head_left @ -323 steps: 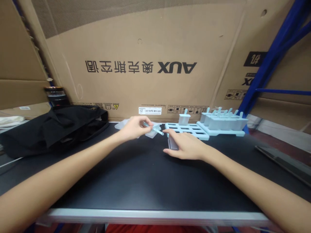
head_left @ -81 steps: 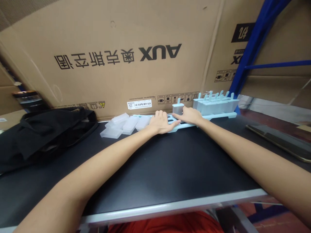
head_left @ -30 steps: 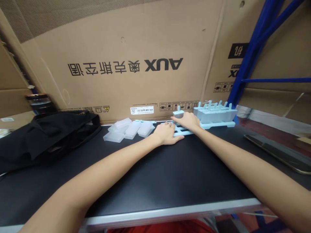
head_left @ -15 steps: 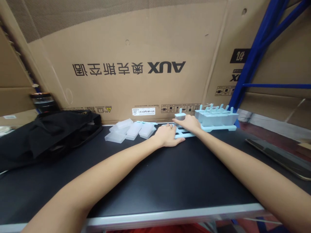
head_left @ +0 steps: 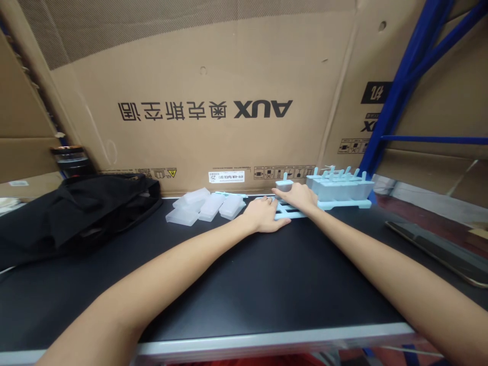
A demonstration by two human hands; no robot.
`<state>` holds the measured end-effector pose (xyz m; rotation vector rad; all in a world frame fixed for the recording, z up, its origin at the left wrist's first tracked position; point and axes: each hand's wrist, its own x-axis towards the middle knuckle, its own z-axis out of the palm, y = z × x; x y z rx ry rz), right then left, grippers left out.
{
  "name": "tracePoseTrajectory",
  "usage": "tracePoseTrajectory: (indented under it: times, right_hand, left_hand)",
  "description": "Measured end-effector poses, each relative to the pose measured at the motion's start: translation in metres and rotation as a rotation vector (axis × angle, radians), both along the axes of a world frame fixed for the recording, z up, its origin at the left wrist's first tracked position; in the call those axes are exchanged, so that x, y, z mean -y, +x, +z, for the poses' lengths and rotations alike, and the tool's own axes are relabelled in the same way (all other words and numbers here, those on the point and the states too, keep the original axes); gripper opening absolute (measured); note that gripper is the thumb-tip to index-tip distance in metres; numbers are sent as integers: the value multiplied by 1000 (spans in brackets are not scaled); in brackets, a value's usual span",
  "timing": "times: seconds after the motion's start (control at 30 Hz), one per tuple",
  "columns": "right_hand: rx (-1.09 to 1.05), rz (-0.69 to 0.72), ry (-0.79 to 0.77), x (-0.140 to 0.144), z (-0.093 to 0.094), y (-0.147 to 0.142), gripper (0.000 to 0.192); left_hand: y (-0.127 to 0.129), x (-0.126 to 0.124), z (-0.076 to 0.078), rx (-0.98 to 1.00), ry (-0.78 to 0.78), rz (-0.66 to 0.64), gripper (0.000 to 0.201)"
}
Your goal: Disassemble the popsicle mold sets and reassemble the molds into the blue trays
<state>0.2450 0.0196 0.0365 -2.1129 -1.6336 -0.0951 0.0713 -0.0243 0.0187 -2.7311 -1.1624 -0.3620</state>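
1. Hands first: we find the left hand [head_left: 264, 216] laid flat, palm down and fingers spread, gripping nothing, resting on the near left corner of a pale blue slotted rack [head_left: 286, 212] that lies on the black table [head_left: 236, 284].
2. We find the right hand [head_left: 300, 196] just beyond and to the right of the left hand, over the same rack, its fingers curled against a translucent popsicle mould [head_left: 284, 184] that stands upright in the rack at the fingertips. Whether it clamps the mould or only touches it, we cannot tell.
3. A short blue stick rises from the top of that mould, just above the right fingertips.
4. Immediately right of the right hand stands a second rack [head_left: 340, 195], filled with upright moulds with sticks.
5. Left of the left hand, near but apart from it, lies a loose cluster of empty translucent moulds [head_left: 206, 206], on their sides.
6. Far left of both hands sits a black bag [head_left: 76, 208], with a dark jar [head_left: 71, 160] behind it.
7. Behind everything leans a large cardboard carton [head_left: 213, 101], printed AUX upside down; blue shelving [head_left: 396, 96] stands to the right.
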Motion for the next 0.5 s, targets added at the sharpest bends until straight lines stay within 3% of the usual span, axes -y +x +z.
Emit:
tracePoseTrajectory:
  times: [0.5]
  right_hand:
    - [-15,0,26,2,0,-2,82]
  left_hand:
    - [-2,-1,1,8,-7,-14,85]
